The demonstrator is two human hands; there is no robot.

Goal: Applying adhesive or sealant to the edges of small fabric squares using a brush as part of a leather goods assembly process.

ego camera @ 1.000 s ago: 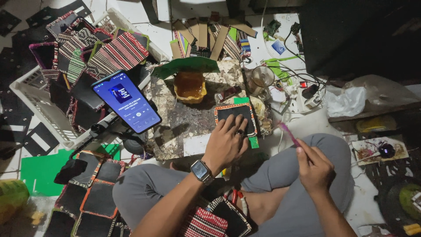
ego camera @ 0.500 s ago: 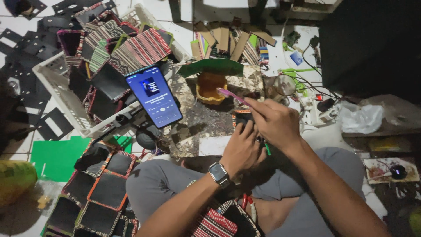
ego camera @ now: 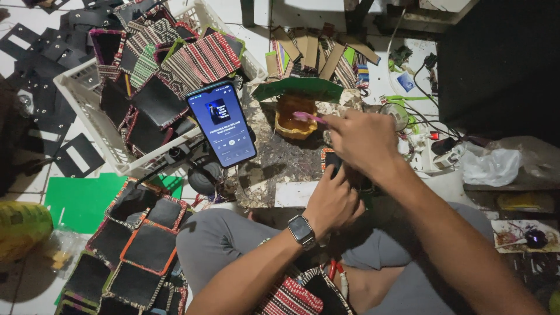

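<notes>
Tiled floor spreads out around my crossed legs, crowded with craft scraps, and a stained work board [ego camera: 274, 169] lies just ahead of my knees. My left hand [ego camera: 333, 201], with a watch [ego camera: 301, 230] on its wrist, is pressed down with curled fingers onto a small dark piece with a woven edge [ego camera: 330, 158], holding it flat against the board; most of that piece is hidden under my two hands. My right hand [ego camera: 363, 140] hangs just above it, closed in a pinch around a thin pink brush [ego camera: 308, 117]. The brush's long axis runs roughly level, pointing left and slightly away from me, its tip over the amber glue jar [ego camera: 296, 118] that stands at the far edge of the board beneath a green sheet [ego camera: 297, 88]. So the jar lies ahead and to the left of my right hand, which is the nearer one to it, while the dark piece sits directly below and toward me, between both hands. A phone [ego camera: 222, 123] with a lit blue screen leans on a stand to the left, against a white plastic basket [ego camera: 87, 111] heaped with striped woven panels [ego camera: 204, 58]. More dark squares with coloured borders [ego camera: 146, 245] lie beside my left knee, over a green mat [ego camera: 81, 198]. A crumpled plastic bag [ego camera: 493, 166] and tangled cables [ego camera: 420, 81] sit off to the right.
</notes>
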